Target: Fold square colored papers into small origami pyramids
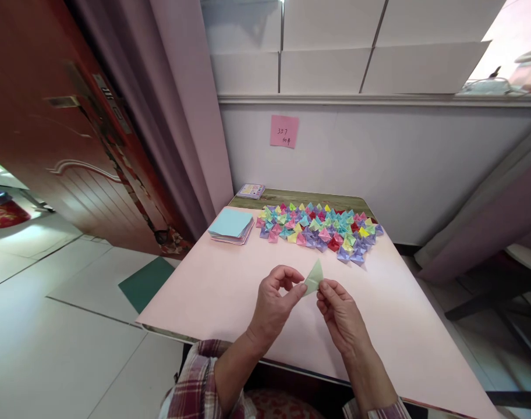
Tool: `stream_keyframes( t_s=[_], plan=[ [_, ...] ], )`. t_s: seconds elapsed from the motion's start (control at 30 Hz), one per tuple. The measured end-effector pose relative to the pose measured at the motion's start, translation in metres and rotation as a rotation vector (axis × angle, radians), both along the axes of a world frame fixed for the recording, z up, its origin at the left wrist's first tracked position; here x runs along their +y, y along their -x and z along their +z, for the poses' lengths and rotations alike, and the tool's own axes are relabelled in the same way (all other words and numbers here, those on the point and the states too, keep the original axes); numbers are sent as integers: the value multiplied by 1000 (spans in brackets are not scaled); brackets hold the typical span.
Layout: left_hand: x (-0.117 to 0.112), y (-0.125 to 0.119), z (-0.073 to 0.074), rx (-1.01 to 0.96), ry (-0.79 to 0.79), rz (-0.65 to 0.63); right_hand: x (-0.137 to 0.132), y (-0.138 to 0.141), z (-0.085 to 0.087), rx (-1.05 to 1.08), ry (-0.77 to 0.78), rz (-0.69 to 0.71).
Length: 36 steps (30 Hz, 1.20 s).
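Note:
A pale green piece of folded paper (pixel 314 277), triangular in outline, is held up above the table between both hands. My left hand (pixel 278 298) pinches its lower left corner between thumb and fingers. At its right corner, the thumb and forefinger of my right hand (pixel 340 311) grip the paper, with the other fingers curled in. Beyond the hands lies a wide spread of small folded paper pieces (pixel 311 228) in purple, pink, blue, yellow, green and red. To the left of that spread sits a stack of square paper sheets (pixel 232 224), light blue on top.
The table has a pale pink cover (pixel 195 291). A small pile of printed packets (pixel 251 191) lies at its far left corner. A pink note (pixel 284 131) sticks to the wall behind. A dark green sheet (pixel 147 283) is left of the table, near a reddish door (pixel 86 145).

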<state>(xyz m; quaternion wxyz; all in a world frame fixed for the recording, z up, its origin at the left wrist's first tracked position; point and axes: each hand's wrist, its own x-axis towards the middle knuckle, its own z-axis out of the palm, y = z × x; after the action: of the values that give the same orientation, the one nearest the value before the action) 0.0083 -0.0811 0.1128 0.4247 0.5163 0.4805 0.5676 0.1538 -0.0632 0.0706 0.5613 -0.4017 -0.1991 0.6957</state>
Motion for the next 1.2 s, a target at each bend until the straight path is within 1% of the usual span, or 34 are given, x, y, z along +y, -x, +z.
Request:
stream_keyframes(
  t_s=[0.07,0.17,0.33,0.47,0.6,0.7,0.77,0.9,0.97,1.07,1.13,1.2],
  plan=[
    [-1,0,5,137,-51,44,-1,0,0,-7,-25,-4],
    [-1,0,8,211,-74,77,-2,1,0,-51,-61,-5],
    [-2,-1,10,248,-103,94,-4,2,-1,-175,-117,-23],
    [-3,-1,12,286,-150,121,-4,3,-1,-183,-121,-11],
    [-2,-1,12,264,-127,122,-5,3,-2,-161,-108,1],
    [-1,-1,9,217,-83,114,-6,3,-3,-201,-126,-4],
    [1,0,5,131,-9,83,-7,4,-3,-293,-172,-39],
    [5,2,-7,-122,202,-67,-9,6,1,-528,-284,-162],
    [6,3,-10,-149,238,-119,-11,9,2,-576,-318,-185],
    [5,4,-12,-164,270,-185,-15,10,3,-606,-380,-208],
    [4,7,-10,-237,331,-256,-18,9,5,-625,-427,-196],
    [3,11,-9,-319,394,-344,-20,6,9,-604,-446,-91]
  ],
)
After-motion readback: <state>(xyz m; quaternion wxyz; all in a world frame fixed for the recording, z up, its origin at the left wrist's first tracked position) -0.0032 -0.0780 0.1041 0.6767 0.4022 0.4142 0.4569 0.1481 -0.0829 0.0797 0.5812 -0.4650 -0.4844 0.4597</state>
